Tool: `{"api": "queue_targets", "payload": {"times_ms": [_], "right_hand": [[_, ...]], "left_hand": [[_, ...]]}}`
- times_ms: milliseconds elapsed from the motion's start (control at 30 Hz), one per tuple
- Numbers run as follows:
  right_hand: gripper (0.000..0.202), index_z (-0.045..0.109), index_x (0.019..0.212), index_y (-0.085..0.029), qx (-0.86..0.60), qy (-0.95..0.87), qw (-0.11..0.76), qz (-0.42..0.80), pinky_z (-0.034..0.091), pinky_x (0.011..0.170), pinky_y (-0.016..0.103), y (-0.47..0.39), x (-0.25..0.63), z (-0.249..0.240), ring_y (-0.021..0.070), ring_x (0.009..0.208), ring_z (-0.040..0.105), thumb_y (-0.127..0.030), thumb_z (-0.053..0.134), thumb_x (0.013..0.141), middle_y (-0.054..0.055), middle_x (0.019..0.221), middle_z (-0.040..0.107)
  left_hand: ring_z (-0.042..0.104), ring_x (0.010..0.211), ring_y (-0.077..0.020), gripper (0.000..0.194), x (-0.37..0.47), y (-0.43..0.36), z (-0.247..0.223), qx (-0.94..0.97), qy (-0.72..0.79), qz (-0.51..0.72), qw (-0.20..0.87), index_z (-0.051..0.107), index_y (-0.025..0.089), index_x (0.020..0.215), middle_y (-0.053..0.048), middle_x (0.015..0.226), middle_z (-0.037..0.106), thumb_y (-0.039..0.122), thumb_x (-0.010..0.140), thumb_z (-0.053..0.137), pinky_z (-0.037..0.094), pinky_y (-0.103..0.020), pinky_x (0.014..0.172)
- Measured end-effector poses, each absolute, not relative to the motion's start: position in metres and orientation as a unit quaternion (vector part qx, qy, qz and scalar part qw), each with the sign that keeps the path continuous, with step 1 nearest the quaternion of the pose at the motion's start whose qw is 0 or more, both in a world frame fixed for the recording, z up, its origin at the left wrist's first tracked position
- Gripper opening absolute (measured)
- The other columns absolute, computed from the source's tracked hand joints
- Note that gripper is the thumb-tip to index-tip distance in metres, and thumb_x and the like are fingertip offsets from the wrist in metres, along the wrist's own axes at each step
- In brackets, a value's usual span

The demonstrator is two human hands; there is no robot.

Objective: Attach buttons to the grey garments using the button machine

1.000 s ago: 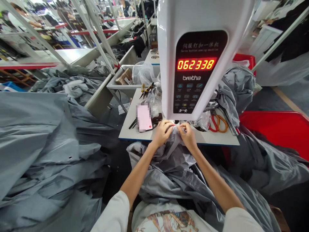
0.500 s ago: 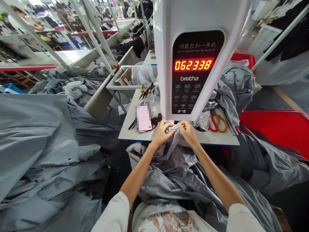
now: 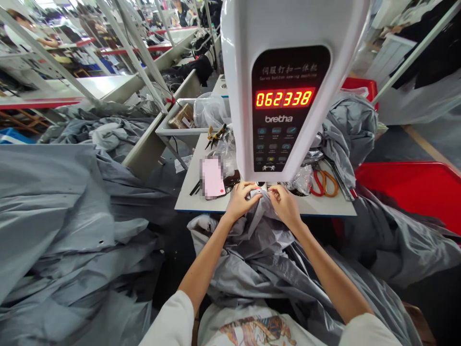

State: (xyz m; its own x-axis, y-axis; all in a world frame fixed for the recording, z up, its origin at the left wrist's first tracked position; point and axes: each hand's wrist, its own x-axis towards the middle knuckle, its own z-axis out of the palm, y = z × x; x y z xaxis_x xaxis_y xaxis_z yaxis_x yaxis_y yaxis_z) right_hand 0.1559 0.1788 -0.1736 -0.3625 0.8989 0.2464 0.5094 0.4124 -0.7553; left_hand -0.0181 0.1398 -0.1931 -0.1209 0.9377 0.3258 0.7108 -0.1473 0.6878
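A white button sewing machine [image 3: 237, 57] with a red lit number display stands straight ahead. Under its lower end my left hand [image 3: 242, 199] grips the edge of a grey fabric [image 3: 264, 206], thumb and fingers around a small pale spot on it. My right hand [image 3: 284, 201] is just to the right of that spot, its fingertips pinched at the edge; what they hold is too small to make out. The grey fabric hangs from the table edge over my lap.
On the white table [image 3: 189, 199] lie a pink phone [image 3: 213, 179], yellow-black pliers [image 3: 215, 136] and red-orange scissors [image 3: 324, 184]. Grey cloth [image 3: 46, 192] is heaped at left. A red tray [image 3: 414, 187] is at right. A person [image 3: 21, 31] sits far left.
My right hand has moved slightly right, away from the pale spot on the fabric. My left hand keeps its grip. The whole view has shifted a little.
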Motion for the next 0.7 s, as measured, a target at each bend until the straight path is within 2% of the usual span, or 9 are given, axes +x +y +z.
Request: {"api": "queue_targets", "payload": {"times_ms": [167,233,333,533,700], "right_hand": [[0.021,0.058,0.096,-0.019,-0.491,-0.723,0.46,0.16,0.046,0.073,0.032,0.188,0.205,-0.16,0.0198,0.079,0.056,-0.033,0.044,0.09,0.011,0.094,0.061],[0.02,0.058,0.093,-0.018,-0.526,-0.699,0.465,0.138,0.047,0.071,0.033,0.207,0.226,-0.159,0.0199,0.076,0.057,-0.033,0.046,0.088,0.01,0.091,0.062],[0.017,0.062,0.088,-0.018,-0.531,-0.745,0.376,0.149,0.046,0.071,0.033,0.241,0.244,-0.163,0.0201,0.072,0.06,-0.027,0.049,0.083,0.008,0.084,0.066],[0.016,0.069,0.083,-0.015,-0.446,-0.881,0.133,0.09,0.04,0.07,0.03,0.275,0.235,-0.162,0.0219,0.078,0.06,-0.012,0.056,0.074,0.011,0.087,0.069],[0.018,0.071,0.084,-0.017,-0.487,-0.871,0.054,0.043,0.036,0.063,0.026,0.271,0.23,-0.153,0.0198,0.077,0.061,-0.016,0.053,0.08,0.009,0.086,0.07]], "left_hand": [[0.052,0.109,-0.0197,0.023,-0.018,0.141,-0.195,0.648,0.632,0.398,0.146,0.067,0.025,0.104,-0.005,0.112,0.058,0.034,0.082,0.065,0.04,-0.034,0.1],[0.052,0.109,-0.0196,0.023,-0.018,0.141,-0.196,0.649,0.631,0.4,0.142,0.067,0.025,0.103,-0.005,0.113,0.058,0.034,0.082,0.065,0.039,-0.034,0.099],[0.052,0.109,-0.0194,0.023,-0.018,0.141,-0.197,0.65,0.629,0.403,0.138,0.067,0.025,0.103,-0.005,0.114,0.058,0.035,0.082,0.066,0.039,-0.033,0.099],[0.052,0.109,-0.0192,0.022,-0.019,0.141,-0.197,0.651,0.623,0.41,0.138,0.068,0.025,0.101,-0.004,0.114,0.058,0.034,0.081,0.067,0.039,-0.033,0.099],[0.052,0.109,-0.0187,0.022,-0.019,0.141,-0.197,0.649,0.628,0.409,0.133,0.068,0.027,0.101,-0.003,0.114,0.059,0.035,0.081,0.067,0.04,-0.033,0.098]]}}
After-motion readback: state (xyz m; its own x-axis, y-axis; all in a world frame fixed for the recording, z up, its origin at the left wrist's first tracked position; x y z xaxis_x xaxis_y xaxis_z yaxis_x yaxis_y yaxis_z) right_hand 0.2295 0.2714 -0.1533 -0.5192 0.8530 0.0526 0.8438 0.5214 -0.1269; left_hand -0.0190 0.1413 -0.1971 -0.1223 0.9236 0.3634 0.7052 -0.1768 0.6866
